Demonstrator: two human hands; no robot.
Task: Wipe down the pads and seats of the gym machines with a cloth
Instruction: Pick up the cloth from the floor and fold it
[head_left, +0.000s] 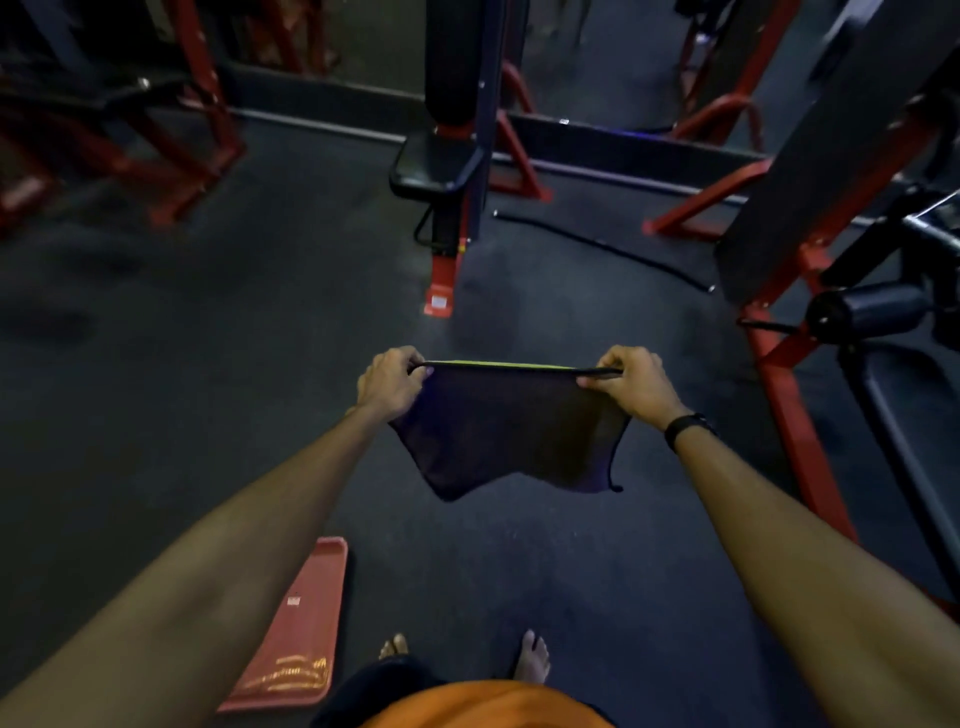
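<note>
Stretching cloth (506, 426) taut — left hand (390, 382), right hand (631, 383) pinching top corners

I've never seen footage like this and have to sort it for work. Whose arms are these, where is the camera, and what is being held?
The camera sits on a person's head and looks forward and down, so the arms are their own. The left hand and the right hand each pinch a top corner of a dark cloth, stretched between them in the air above the floor. Straight ahead stands a gym machine with a black seat and an upright back pad on a red frame. A roller pad shows at the right. A red plate lies on the floor near the bare feet.
</note>
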